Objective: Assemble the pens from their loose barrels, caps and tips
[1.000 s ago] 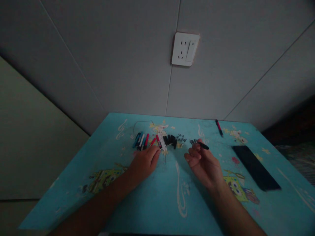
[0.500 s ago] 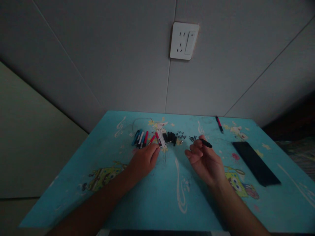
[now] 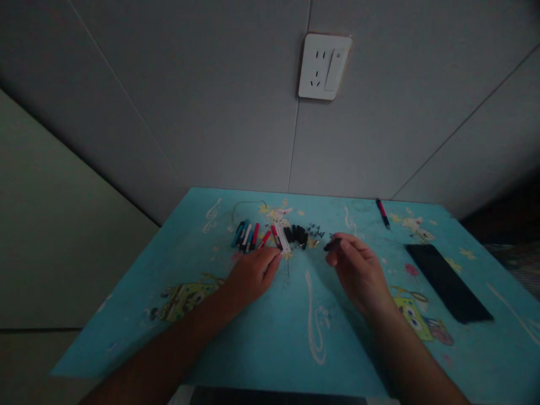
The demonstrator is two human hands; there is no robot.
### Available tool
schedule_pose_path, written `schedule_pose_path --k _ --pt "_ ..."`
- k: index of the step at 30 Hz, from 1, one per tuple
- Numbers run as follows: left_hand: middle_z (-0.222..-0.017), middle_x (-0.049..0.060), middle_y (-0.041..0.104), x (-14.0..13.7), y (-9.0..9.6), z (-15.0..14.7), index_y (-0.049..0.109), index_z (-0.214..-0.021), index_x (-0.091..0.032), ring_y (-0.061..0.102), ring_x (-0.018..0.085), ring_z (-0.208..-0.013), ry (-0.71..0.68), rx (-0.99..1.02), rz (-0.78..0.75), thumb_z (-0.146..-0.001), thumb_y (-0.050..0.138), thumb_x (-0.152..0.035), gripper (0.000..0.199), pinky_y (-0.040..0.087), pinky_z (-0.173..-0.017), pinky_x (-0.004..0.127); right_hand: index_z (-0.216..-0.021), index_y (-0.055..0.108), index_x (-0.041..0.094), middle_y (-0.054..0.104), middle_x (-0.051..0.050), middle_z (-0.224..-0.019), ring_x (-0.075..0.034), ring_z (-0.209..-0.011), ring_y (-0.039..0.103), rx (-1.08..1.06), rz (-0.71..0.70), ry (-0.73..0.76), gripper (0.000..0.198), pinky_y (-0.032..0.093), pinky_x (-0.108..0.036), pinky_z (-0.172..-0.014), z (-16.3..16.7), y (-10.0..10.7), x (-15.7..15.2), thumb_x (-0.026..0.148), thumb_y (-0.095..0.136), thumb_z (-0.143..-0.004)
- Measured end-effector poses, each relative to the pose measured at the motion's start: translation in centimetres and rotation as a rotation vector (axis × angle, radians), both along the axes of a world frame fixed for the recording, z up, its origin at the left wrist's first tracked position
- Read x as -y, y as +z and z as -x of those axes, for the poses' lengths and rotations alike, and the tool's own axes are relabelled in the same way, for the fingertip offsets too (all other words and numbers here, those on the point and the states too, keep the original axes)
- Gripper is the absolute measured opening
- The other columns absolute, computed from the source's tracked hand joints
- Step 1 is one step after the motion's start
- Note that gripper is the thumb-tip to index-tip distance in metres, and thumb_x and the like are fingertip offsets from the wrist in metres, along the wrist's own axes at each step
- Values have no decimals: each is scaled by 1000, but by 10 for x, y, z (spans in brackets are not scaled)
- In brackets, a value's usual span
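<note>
the right hand (image 3: 358, 270) pinches a small black piece (image 3: 332, 245) over the blue table (image 3: 270, 343).

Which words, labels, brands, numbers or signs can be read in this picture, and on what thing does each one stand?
No word, brand or number can be read.
Switch: one tiny mark, too small to read.
Pens: any print is too small and dim.
Cartoons: no readable letters.

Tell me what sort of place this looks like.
Probably a room in a home, though I can't be sure. A blue table printed with cartoon characters stands by a panelled wall with a power socket, and small black pen parts lie on the tabletop.
</note>
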State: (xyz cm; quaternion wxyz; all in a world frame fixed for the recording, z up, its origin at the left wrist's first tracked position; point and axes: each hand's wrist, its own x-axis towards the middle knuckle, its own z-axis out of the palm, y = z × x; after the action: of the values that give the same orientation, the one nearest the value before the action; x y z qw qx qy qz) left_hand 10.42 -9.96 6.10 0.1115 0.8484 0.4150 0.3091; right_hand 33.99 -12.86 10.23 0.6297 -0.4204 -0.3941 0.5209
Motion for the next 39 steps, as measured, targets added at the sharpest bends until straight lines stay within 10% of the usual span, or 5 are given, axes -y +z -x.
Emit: schedule_pose_path --k 5,17,30,39 --pt "-89 5 68 2 2 2 61 -100 -18 65 15 -77 -21 -54 -28 -97 43 -26 19 46 -71 26 -103 70 23 64 -1 -72 -17 -68 57 453 -43 -160 20 43 -31 -64 2 -4 -2 34 66 -87" --pt "-82 3 67 3 5 2 63 -101 -20 65 15 -74 1 -127 -42 -99 42 -29 23 47 -68 26 -104 69 24 64 -2 -75 -17 -68 57 498 -43 -166 22 44 -31 -64 0 -11 -4 37 63 -88" --pt "-70 1 61 1 1 -2 66 -86 -21 60 14 -60 -144 -357 -159 -97 48 -29 22 38 -52 25 -109 71 31 72 -3 -96 -21 -87 65 888 -277 413 22 51 -36 -83 14 -23 1 31 58 -91" --pt "-88 7 65 -5 8 6 61 -106 -16 62 22 -87 -154 -406 -96 -95 51 -33 22 49 -77 34 -100 70 26 72 -3 -84 -20 -73 67 1194 -279 384 18 49 -31 -71 10 -30 -1 28 53 -92"
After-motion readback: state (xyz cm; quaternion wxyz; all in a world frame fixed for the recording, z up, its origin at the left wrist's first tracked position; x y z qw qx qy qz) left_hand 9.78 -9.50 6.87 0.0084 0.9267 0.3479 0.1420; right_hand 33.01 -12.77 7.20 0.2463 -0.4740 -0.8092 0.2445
